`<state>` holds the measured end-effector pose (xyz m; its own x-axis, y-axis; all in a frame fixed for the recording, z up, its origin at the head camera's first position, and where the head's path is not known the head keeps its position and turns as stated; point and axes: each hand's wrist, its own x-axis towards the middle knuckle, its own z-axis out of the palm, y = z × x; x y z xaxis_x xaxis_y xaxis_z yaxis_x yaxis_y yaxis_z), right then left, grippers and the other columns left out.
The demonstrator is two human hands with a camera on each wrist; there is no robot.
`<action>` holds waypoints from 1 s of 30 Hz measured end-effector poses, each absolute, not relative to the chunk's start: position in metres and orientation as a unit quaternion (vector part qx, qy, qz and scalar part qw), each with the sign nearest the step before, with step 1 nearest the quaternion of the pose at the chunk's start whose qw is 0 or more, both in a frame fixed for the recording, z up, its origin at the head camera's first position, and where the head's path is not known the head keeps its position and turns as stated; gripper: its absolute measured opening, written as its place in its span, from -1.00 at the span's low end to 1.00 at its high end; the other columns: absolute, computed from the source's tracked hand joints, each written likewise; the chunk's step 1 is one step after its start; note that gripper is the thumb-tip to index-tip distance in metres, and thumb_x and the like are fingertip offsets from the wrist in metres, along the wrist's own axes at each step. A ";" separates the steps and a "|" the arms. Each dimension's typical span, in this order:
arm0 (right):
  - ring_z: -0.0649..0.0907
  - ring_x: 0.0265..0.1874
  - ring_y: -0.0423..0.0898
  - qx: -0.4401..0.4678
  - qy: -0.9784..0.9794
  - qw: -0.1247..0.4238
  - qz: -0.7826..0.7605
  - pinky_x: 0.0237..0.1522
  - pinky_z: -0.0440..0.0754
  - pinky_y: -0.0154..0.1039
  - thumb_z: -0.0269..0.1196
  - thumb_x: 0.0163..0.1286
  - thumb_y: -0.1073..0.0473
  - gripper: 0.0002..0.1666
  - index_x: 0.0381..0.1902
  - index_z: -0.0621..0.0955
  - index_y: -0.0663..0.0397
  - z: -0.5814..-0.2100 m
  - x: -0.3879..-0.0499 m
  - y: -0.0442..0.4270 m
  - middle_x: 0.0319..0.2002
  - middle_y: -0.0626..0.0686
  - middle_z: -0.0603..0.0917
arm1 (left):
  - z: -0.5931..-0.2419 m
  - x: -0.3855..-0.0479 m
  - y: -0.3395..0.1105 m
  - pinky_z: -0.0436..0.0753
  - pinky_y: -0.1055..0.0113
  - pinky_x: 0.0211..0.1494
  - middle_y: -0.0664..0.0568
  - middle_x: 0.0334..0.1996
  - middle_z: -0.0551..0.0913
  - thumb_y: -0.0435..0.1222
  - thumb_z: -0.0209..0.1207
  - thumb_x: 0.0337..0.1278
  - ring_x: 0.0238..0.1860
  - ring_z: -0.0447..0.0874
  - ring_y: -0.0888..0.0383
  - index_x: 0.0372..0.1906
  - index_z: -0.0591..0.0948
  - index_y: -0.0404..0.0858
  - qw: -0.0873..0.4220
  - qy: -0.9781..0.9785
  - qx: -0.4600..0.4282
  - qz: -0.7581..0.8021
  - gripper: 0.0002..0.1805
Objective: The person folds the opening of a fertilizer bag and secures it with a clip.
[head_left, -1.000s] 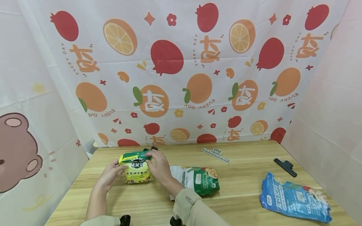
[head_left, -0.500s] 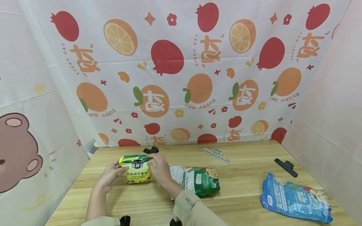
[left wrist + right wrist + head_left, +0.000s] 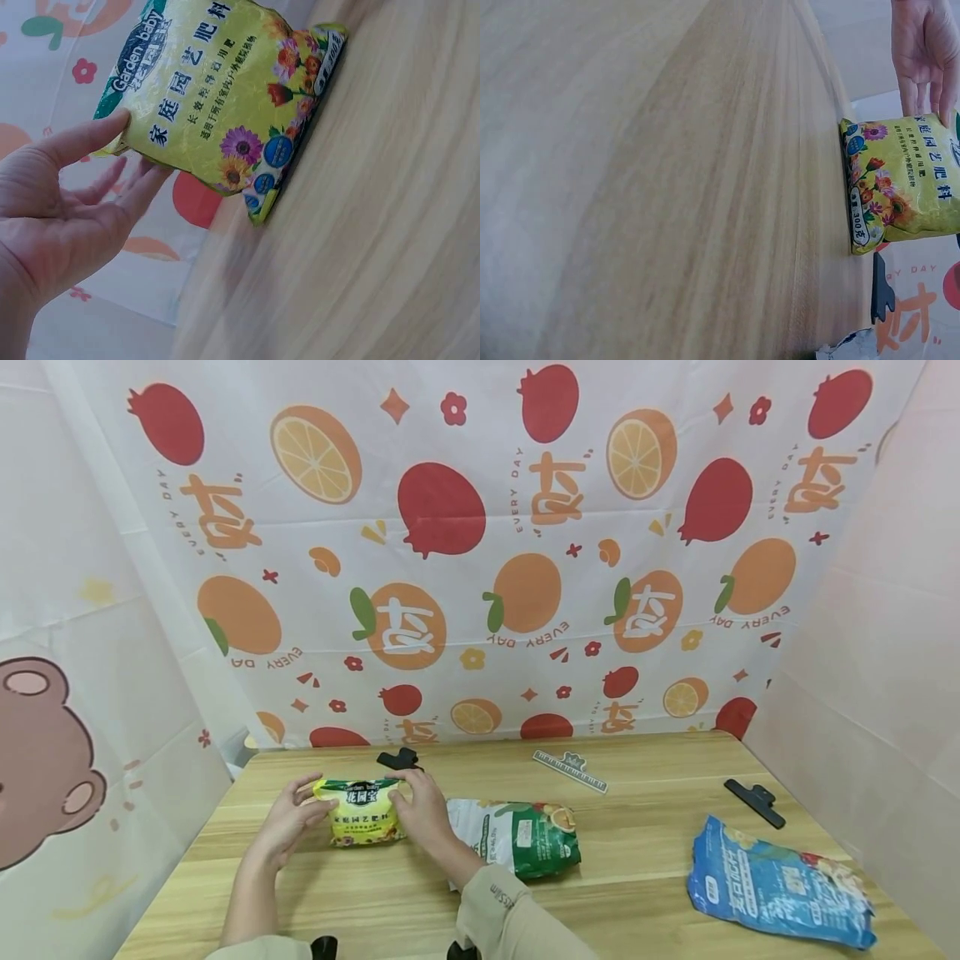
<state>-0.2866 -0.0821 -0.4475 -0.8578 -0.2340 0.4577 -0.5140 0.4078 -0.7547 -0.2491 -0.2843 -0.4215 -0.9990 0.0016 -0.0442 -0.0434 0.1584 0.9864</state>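
My left hand (image 3: 286,818) and right hand (image 3: 422,810), almost closed, pinch the yellow bag (image 3: 365,821) up top. It stands up already; the clip (image 3: 397,761) behind isn't on it.

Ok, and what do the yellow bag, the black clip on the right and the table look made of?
Yellow bag: probably thin, glossy plastic film; it wrinkles and catches highlights.
Black clip: likely hard plastic, though coated metal is possible; uniformly black.
Table: wood or wood-look laminate; pale grain bands, smooth surface.
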 end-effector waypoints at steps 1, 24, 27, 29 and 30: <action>0.47 0.02 -0.19 0.225 -0.827 0.138 0.497 -0.01 0.46 -0.17 0.19 0.32 0.20 -0.73 -0.04 0.59 -0.16 -0.447 -0.287 -0.082 -0.03 -0.10 0.56 | -0.420 -0.249 -0.284 0.20 0.02 0.25 -0.43 0.32 -0.12 -0.33 0.12 0.21 0.27 0.03 -0.27 0.37 -0.12 -0.43 0.007 0.773 -0.004 0.635 -0.19; 0.47 0.04 -0.10 0.219 -0.817 0.111 0.521 -0.03 0.46 -0.09 0.22 0.29 0.20 -0.75 -0.08 0.62 -0.12 -0.443 -0.286 -0.076 -0.05 -0.07 0.58 | -0.416 -0.260 -0.282 0.33 -0.18 0.05 -0.20 -0.06 0.58 -0.29 0.22 0.11 0.06 0.40 -0.21 -0.05 0.60 -0.33 -0.122 0.894 0.101 0.419 -0.70; 0.48 0.04 -0.06 0.220 -0.820 0.116 0.515 -0.02 0.46 -0.04 0.23 0.27 0.20 -0.77 -0.10 0.63 -0.11 -0.442 -0.285 -0.076 -0.05 -0.08 0.58 | -0.419 -0.260 -0.284 0.35 -0.13 0.06 -0.18 -0.10 0.61 -0.24 0.23 0.11 0.04 0.43 -0.18 -0.10 0.62 -0.33 -0.127 0.889 0.086 0.431 -0.71; 0.49 0.02 -0.08 0.217 -0.826 0.119 0.506 -0.03 0.47 -0.07 0.25 0.26 0.20 -0.77 -0.11 0.64 -0.11 -0.442 -0.284 -0.078 -0.07 -0.11 0.58 | -0.422 -0.260 -0.285 0.41 -0.03 0.02 -0.13 -0.13 0.63 -0.22 0.24 0.10 0.00 0.46 -0.13 -0.12 0.64 -0.31 -0.131 0.889 0.074 0.432 -0.71; 0.50 0.01 -0.10 0.217 -0.831 0.123 0.498 -0.04 0.48 -0.10 0.26 0.25 0.19 -0.78 -0.12 0.64 -0.09 -0.441 -0.284 -0.078 -0.08 -0.13 0.58 | -0.422 -0.260 -0.285 0.43 0.03 -0.01 -0.11 -0.15 0.64 -0.21 0.24 0.09 -0.03 0.48 -0.09 -0.14 0.64 -0.30 -0.132 0.890 0.069 0.430 -0.72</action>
